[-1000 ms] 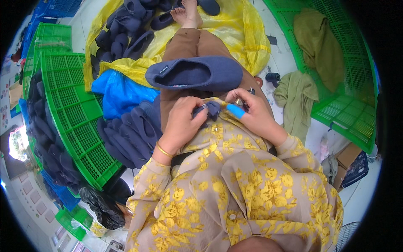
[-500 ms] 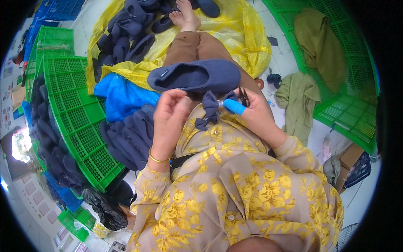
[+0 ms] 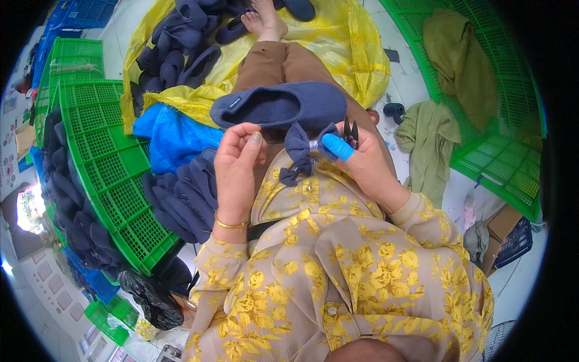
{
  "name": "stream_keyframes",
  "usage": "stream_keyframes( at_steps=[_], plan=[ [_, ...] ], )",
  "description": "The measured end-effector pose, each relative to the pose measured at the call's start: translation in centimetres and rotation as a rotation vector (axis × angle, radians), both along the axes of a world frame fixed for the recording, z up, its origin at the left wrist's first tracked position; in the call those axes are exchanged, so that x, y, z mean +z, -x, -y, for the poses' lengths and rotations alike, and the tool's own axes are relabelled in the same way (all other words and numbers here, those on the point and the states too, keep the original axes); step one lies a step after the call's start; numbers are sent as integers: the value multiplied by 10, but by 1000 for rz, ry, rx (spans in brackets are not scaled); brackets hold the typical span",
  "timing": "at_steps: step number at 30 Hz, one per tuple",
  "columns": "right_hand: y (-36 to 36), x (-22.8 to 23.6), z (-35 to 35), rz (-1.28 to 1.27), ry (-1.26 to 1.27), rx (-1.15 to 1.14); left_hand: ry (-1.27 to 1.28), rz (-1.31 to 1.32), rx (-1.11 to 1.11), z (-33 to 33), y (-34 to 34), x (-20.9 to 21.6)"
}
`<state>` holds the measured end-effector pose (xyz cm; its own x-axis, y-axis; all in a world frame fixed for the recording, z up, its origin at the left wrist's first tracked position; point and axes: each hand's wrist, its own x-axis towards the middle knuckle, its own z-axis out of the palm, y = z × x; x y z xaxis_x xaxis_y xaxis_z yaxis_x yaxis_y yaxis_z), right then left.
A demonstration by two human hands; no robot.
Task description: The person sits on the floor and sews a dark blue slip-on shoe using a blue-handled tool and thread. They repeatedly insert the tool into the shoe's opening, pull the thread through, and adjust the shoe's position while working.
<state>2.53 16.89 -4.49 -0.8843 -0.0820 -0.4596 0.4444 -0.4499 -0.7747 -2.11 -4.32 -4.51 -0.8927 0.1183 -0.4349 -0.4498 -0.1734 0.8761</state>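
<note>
R hand (image 3: 369, 168): fingers pinched on bow (image 3: 297, 145), mostly L of thumb; snips (image 3: 351, 128) alongside fingers. L hand (image 3: 237, 160): fingers curled, tips close, contents (if any) can't tell. Slipper (image 3: 319, 101) just beyond fingertips.

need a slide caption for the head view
Right hand holding a navy bow and dark snips, navy slipper on brown trousers.

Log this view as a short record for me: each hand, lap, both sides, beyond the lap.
Left hand: apart from the bow, thumb near fingers; any thin thing in it too small to tell
Right hand: holds the bow and black snips; blue wrap on thumb
Lap: dark blue slipper
Left side: stacked slippers, green crate
Right side: thread spool, olive cloth
Beyond lap: yellow sheet, more slippers
</note>
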Motion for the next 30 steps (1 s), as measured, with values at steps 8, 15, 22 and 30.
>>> stream_keyframes(
  at_steps=[8,15,22,30],
  plan=[
    [-2,-5,10,-359,-324,75,-28,43,-279,-22,-11,16],
    [-1,9,-10,-638,-780,271,-73,-23,-240,-17,-15,20],
    [-1,16,-15,-490,-535,215,-47,-127,-303,-5,-15,19],
    [3,32,-26,-629,-668,413,-149,-157,-358,-6,-13,23]
  ],
)
